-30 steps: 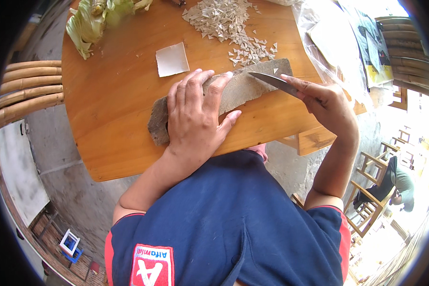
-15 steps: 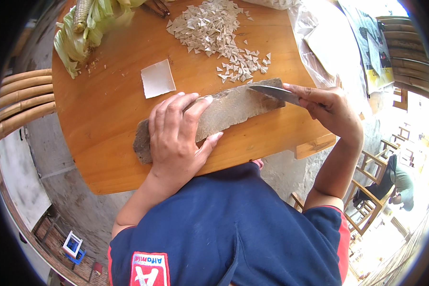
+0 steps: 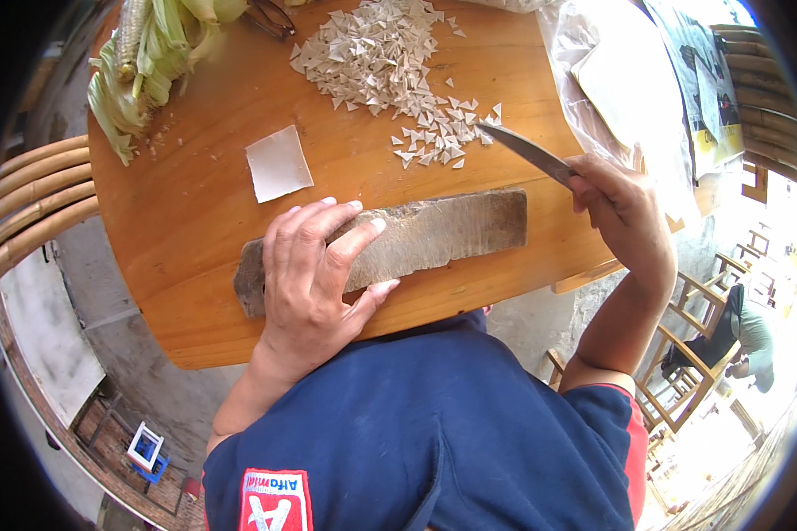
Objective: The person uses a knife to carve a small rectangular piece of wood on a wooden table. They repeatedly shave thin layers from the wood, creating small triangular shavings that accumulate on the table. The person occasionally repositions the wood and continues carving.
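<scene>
A long, worn, grey-brown slab (image 3: 447, 232) with a ragged near edge lies along the table's front; whether it is stone or wood I cannot tell. My left hand (image 3: 310, 270) grips its left part, fingers over the top and thumb at the near edge. My right hand (image 3: 624, 208) is closed round the handle of a knife (image 3: 530, 156). The blade points left and away, clear of the slab, its tip by several small pale triangular pieces (image 3: 438, 128). Beyond them is a larger heap of the same pieces (image 3: 367, 57). A pale square sheet (image 3: 279, 165) lies left of them.
The wooden table (image 3: 186, 239) has a curved edge. Corn with husks (image 3: 155, 66) lies at the far left, beside dark-framed glasses (image 3: 274, 19). Clear plastic (image 3: 584, 75) covers the far right. Bamboo seats flank the table; a person (image 3: 753, 345) is at the far right.
My right hand has lifted the knife off the slab and moved its tip away to the loose pieces. The slab has shifted nearer and lies more level under my left hand.
</scene>
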Available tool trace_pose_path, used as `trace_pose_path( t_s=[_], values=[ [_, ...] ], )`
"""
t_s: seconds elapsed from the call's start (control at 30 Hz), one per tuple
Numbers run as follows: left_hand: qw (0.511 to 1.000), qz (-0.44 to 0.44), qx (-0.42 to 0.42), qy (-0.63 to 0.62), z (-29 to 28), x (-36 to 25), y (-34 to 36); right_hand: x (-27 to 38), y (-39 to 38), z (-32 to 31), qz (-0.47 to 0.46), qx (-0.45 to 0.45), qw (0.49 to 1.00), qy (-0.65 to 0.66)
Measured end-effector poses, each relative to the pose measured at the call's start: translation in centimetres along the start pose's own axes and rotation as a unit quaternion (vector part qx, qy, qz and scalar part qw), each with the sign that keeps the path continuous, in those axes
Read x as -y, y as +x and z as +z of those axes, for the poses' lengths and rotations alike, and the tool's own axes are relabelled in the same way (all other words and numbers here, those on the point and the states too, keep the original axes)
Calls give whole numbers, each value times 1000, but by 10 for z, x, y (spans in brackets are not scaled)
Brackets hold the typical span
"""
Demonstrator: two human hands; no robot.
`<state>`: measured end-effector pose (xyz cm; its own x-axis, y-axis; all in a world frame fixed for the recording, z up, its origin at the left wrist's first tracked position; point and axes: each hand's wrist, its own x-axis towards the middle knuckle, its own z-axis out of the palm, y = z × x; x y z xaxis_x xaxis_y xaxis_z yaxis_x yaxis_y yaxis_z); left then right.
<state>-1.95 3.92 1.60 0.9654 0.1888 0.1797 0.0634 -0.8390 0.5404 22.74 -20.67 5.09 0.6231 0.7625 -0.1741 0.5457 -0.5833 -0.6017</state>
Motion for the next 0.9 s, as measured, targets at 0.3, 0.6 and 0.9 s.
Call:
trace_pose_path(
  t_s=[0.3,0.6,0.9],
  values=[
    [1000,12,-10,11,-5,8,-16,33,37,13,-120,9,976,-182],
    [998,33,-37,28,2,9,-17,43,60,25,-111,-93,983,-115],
    [997,45,-58,38,7,8,-16,42,62,44,-118,-118,970,-174]
  ],
)
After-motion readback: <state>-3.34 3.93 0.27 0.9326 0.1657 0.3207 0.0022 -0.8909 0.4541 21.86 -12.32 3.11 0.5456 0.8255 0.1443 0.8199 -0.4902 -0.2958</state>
